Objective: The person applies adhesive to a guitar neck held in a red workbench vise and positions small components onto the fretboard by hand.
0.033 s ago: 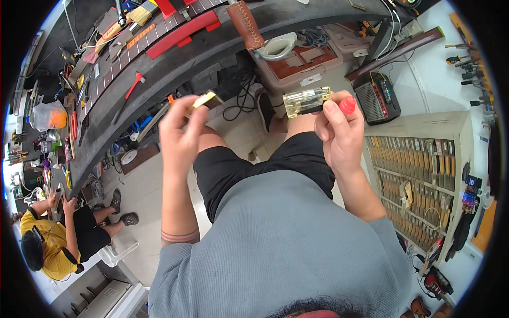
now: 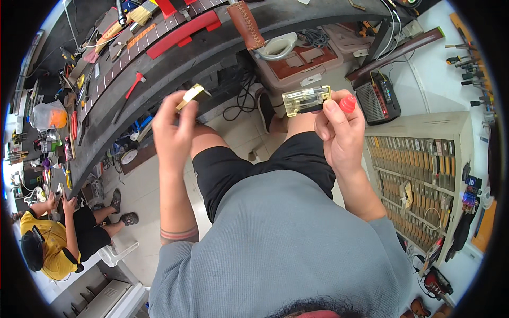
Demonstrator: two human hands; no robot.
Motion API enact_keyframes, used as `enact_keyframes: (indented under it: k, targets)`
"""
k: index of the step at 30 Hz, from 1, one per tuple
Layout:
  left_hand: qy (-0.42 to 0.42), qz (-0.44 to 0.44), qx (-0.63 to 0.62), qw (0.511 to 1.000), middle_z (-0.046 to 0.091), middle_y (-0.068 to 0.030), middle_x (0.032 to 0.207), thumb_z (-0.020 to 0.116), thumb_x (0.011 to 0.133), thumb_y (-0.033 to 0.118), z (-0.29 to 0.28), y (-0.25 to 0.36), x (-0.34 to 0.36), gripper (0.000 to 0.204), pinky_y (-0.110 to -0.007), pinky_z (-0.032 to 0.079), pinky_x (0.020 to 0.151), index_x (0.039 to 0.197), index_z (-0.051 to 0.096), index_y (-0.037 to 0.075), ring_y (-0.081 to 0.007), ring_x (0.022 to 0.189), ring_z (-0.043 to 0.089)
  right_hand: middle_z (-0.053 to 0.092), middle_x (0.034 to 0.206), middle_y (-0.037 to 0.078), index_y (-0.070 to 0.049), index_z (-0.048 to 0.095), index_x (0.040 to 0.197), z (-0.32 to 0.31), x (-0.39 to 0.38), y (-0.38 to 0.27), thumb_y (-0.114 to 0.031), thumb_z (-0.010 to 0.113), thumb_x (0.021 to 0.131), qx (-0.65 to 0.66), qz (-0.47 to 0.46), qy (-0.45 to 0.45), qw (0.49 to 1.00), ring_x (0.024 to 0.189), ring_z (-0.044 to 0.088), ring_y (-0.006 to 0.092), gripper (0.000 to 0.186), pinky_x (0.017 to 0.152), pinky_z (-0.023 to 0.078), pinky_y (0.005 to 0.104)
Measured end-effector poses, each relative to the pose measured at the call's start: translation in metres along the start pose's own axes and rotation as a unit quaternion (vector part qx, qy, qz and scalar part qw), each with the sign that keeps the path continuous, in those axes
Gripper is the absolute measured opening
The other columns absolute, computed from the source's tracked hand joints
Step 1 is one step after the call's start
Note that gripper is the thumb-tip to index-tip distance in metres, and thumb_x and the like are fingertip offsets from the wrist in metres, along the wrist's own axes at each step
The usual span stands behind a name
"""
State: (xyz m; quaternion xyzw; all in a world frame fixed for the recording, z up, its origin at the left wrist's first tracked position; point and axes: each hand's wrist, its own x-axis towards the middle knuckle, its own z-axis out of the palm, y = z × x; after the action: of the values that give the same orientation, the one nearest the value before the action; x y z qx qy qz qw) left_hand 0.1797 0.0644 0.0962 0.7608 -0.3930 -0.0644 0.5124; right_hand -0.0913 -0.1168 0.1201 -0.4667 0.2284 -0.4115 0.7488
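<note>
The left hand (image 2: 174, 126) and its yellow piece (image 2: 192, 94) moved left.

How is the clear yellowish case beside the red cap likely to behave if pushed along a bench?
The case is probably stiff, since its edges look straight though held only at one end. Its boxy shape suggests sliding rather than rolling. The glossy, see-through walls look like plastic, so perhaps slippery and light.

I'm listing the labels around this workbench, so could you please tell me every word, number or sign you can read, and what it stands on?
No text is clear enough to quote.
White label on the plastic case: too small to read.
Orange strip at upper left: too blurred to read.
Clear piece in the right hand and yellow piece in the left hand: no readable marks.
</note>
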Motion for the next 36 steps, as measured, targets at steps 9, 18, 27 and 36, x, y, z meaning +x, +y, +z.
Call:
enact_keyframes:
  k: [9,18,27,36]
  targets:
    - [0.141,0.225,0.347,0.899,0.072,-0.0078,0.113,0.08,0.096,0.011,-0.026,-0.09,0.066,0.028,-0.042,0.055,0.093,0.124,0.08,0.012,-0.03,0.104,0.07,0.07,0.094,0.0,-0.001,0.069,0.11,0.003,0.019,-0.031,-0.008,0.076,0.104,-0.132,-0.095,-0.031,0.986,0.076,0.057,0.0025,0.011,0.068,0.045,0.0196]
    - [0.151,0.239,0.374,0.883,0.068,-0.0071,0.113,0.076,0.094,0.002,-0.015,-0.105,0.067,0.038,-0.044,0.051,0.099,0.13,0.08,0.015,-0.0284,0.103,0.065,0.071,0.096,-0.003,-0.002,0.074,0.106,0.007,0.057,-0.096,-0.012,0.08,0.104,-0.286,-0.193,-0.057,0.937,0.085,0.06,0.0019,0.012,0.075,0.048,0.0202]
    - [0.18,0.233,0.352,0.888,0.067,-0.0065,0.112,0.073,0.093,0.001,-0.013,-0.1,0.072,0.033,-0.044,0.049,0.097,0.124,0.079,0.011,-0.0292,0.103,0.064,0.057,0.074,-0.008,-0.004,0.077,0.11,0.03,0.09,-0.16,-0.023,0.076,0.105,-0.428,-0.281,-0.031,0.858,0.062,0.042,0.0013,0.019,0.057,0.031,0.0221]
    - [0.069,0.273,-0.141,0.949,0.073,-0.0077,0.104,0.081,0.092,-0.005,0.052,0.075,0.057,0.045,-0.033,0.057,0.085,0.134,0.07,0.004,-0.0178,0.091,0.07,0.058,0.071,-0.003,-0.001,0.074,0.116,0.054,0.08,-0.142,-0.022,0.076,0.106,-0.266,-0.251,-0.05,0.93,0.057,0.045,0.0051,0.023,0.054,0.032,0.0231]
